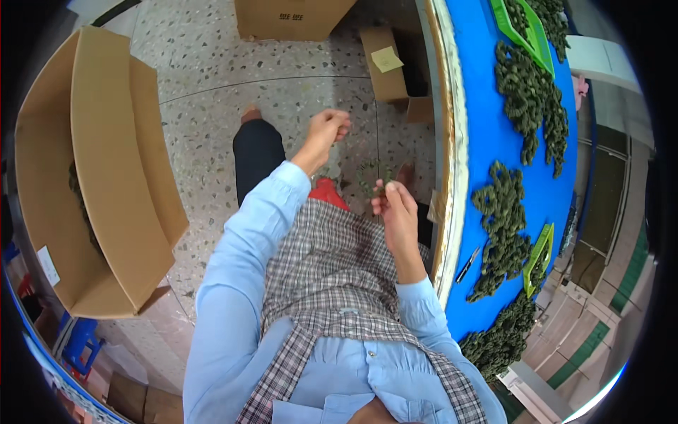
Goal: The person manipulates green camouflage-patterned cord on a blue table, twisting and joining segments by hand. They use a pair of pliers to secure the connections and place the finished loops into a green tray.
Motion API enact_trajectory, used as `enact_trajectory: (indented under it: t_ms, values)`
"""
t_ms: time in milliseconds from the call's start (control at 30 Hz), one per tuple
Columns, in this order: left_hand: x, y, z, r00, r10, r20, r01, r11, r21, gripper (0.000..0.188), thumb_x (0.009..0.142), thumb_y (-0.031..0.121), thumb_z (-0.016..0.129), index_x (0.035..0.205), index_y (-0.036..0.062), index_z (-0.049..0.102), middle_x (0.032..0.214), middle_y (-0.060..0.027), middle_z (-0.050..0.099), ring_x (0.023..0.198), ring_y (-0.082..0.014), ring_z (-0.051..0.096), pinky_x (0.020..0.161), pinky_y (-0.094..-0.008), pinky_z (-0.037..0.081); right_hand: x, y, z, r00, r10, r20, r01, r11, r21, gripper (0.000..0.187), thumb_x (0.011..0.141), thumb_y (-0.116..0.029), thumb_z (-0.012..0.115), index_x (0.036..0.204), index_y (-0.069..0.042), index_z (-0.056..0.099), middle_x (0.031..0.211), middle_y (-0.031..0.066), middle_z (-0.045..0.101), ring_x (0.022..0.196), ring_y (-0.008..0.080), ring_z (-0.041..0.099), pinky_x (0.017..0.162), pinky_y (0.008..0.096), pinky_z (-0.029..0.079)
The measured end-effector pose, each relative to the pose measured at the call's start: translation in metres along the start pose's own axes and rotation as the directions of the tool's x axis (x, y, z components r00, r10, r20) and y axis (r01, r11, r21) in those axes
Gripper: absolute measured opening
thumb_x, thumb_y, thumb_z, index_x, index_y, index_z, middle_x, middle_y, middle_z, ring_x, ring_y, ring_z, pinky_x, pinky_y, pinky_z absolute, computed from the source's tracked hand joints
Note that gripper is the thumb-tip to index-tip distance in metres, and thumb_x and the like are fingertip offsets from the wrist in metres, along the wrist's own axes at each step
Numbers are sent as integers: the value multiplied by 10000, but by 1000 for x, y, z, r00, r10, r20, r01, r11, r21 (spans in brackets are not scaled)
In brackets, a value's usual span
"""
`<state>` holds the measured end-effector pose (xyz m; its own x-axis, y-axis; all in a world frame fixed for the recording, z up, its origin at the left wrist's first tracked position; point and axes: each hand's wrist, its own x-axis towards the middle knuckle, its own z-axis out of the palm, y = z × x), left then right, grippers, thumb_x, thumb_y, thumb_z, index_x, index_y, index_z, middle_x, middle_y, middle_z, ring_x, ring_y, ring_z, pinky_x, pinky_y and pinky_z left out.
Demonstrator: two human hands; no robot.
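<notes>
In my right hand (399, 212), thumb and fingers pinch a small, thin, dark green looped strand (369, 178), held above my lap. Its exact kind is hard to make out. Farther forward and to the left, my left hand (327, 134) is raised over the floor with its fingers curled closed. Whatever it may hold is hidden. On the blue tabletop (459, 311) to my right lie several piles of dark green looped strands (503, 219). A slim dark pen-like tool (467, 265) rests near the table's edge.
Two green plastic baskets (540, 49) (538, 261) stand among the piles. A large open cardboard box (106, 177) with dark green material inside is on my left. More cardboard boxes (289, 18) (385, 67) sit ahead on the speckled floor. Something red (326, 194) shows by my apron.
</notes>
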<state>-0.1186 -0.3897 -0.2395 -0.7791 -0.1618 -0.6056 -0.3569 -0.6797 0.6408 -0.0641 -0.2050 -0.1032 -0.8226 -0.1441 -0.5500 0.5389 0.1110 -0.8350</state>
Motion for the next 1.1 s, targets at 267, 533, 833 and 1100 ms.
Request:
enact_trajectory:
  t_ms: [267,533,833,1100]
  values:
    - [32,28,-27,995,-37,-94,3,940,-341,140,912,144,556,1017,60,592,886,-27,618,717,-112,577,658,-250,488,243,15,0,986,-83,-143,132,915,380,235,971,-271,527,928,-49,594,780,38,610,669,119,588,581,229,473]
    - [47,24,-10,990,-143,-22,129,944,-304,150,906,159,574,1023,67,594,874,-27,615,719,-132,584,652,-270,497,309,42,-17,967,-203,-155,245,906,344,370,968,-435,496,893,-83,584,712,23,586,608,109,541,533,236,426]
    - [81,-7,0,959,-283,11,279,939,-203,184,908,153,577,1067,72,620,874,-21,656,734,-144,598,683,-286,503,18,25,42,953,-196,231,238,957,-168,278,987,-222,485,1097,-2,614,874,48,640,769,118,596,691,281,507]
    - [41,-26,43,962,237,-135,-219,966,138,138,904,123,583,1003,29,605,864,-31,598,737,-106,541,679,-233,462,-165,-50,-101,928,-136,347,221,951,-218,330,958,-292,556,1158,-36,615,1096,99,657,1019,197,620,866,332,492]
